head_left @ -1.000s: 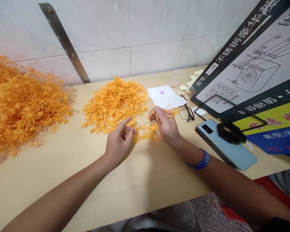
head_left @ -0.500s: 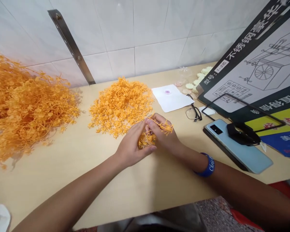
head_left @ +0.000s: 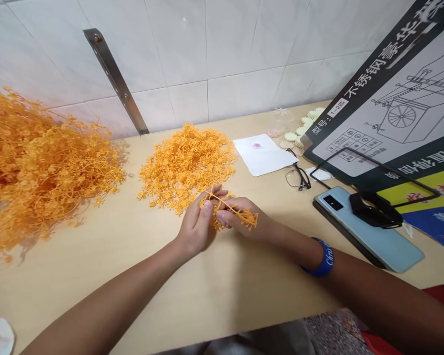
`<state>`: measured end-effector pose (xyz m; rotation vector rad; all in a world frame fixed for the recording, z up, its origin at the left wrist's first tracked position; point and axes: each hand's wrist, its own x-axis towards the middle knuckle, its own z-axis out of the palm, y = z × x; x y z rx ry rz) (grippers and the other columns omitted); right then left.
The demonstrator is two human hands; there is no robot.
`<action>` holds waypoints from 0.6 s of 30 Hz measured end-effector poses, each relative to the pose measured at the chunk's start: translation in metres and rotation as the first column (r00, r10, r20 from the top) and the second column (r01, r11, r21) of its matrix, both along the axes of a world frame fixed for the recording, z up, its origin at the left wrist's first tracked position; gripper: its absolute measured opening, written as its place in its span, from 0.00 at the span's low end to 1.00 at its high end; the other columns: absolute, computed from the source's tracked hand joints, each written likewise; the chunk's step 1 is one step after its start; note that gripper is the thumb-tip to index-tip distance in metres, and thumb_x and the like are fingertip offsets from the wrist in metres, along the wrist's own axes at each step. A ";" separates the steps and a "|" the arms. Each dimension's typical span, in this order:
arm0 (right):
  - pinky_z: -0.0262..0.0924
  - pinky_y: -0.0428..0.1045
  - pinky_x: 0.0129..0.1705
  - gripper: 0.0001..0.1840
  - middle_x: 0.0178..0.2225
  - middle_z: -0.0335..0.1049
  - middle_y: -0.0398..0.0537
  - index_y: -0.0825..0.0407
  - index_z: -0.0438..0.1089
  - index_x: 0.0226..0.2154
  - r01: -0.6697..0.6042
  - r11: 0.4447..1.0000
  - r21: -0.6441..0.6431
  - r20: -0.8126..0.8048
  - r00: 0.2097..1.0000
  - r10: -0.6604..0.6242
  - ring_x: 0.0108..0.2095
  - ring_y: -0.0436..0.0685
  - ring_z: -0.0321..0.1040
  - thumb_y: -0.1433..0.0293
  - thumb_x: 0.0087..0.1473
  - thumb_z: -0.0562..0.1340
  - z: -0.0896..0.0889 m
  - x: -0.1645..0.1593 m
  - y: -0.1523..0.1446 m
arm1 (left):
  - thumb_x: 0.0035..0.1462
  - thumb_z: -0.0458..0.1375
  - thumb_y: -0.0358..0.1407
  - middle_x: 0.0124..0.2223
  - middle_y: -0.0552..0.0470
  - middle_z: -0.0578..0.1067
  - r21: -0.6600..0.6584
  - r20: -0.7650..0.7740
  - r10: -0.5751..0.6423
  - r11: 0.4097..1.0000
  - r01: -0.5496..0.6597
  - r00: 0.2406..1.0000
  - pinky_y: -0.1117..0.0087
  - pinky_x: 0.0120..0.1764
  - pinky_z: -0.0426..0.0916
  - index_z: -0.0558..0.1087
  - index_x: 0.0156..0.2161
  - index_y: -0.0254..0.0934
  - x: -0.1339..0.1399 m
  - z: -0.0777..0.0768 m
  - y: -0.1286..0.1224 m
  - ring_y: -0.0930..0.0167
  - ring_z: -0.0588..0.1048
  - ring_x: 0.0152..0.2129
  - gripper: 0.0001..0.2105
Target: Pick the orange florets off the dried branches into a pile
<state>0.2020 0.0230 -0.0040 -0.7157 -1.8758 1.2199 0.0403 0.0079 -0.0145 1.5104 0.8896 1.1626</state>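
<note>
Two orange piles: larger pile (head_left: 55,177) far left, smaller pile (head_left: 188,165) centre. Left hand (head_left: 193,226), apart from right a second ago, now pinches orange sprig (head_left: 248,217) before smaller pile; right hand (head_left: 262,227) grips it too. Paper (head_left: 270,161) bears purple spot (head_left: 258,145).

The sprig heap (head_left: 188,165) lies left of paper (head_left: 264,160)

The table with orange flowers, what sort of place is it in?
Possibly an indoor craft space: a pale wooden table against white wall tiles holds a tangled orange flower bunch and a smaller orange flower pile.
</note>
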 end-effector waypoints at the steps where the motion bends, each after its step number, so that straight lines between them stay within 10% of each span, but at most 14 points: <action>1: 0.55 0.47 0.29 0.16 0.20 0.57 0.40 0.50 0.58 0.22 -0.019 1.000 0.015 0.010 1.000 0.019 0.24 0.50 0.55 0.65 0.62 0.53 0.002 0.000 0.000 | 0.65 0.49 0.52 0.51 0.41 0.76 -0.013 0.004 0.041 0.999 -0.041 0.999 0.60 0.55 0.66 0.71 0.53 0.34 0.000 0.001 0.001 0.62 0.74 0.50 0.24; 5: 0.55 0.47 0.30 0.18 0.21 0.57 0.41 0.50 0.56 0.22 -0.115 0.993 0.024 0.015 0.993 0.114 0.25 0.50 0.55 0.63 0.62 0.53 0.008 0.002 -0.005 | 0.62 0.49 0.56 0.33 0.46 0.79 -0.171 0.043 0.190 0.969 -0.180 0.981 0.66 0.39 0.72 0.74 0.40 0.33 -0.005 0.007 0.010 0.65 0.79 0.33 0.26; 9: 0.52 0.46 0.27 0.20 0.21 0.58 0.41 0.51 0.58 0.22 -0.150 0.988 -0.030 -0.012 0.989 0.150 0.23 0.48 0.55 0.60 0.62 0.55 0.010 0.002 -0.007 | 0.60 0.55 0.53 0.22 0.56 0.73 -0.291 0.119 0.207 0.942 -0.166 0.971 0.72 0.25 0.68 0.69 0.46 0.36 -0.011 0.014 0.020 0.71 0.73 0.18 0.22; 18: 0.53 0.45 0.24 0.22 0.21 0.60 0.39 0.51 0.61 0.25 0.108 0.923 -0.369 -0.232 0.951 -0.204 0.20 0.47 0.57 0.50 0.56 0.60 0.001 0.001 0.004 | 0.56 0.54 0.61 0.44 0.40 0.77 -0.203 0.221 -0.069 0.972 0.115 0.973 0.61 0.41 0.72 0.70 0.52 0.35 -0.002 0.005 0.013 0.61 0.77 0.42 0.32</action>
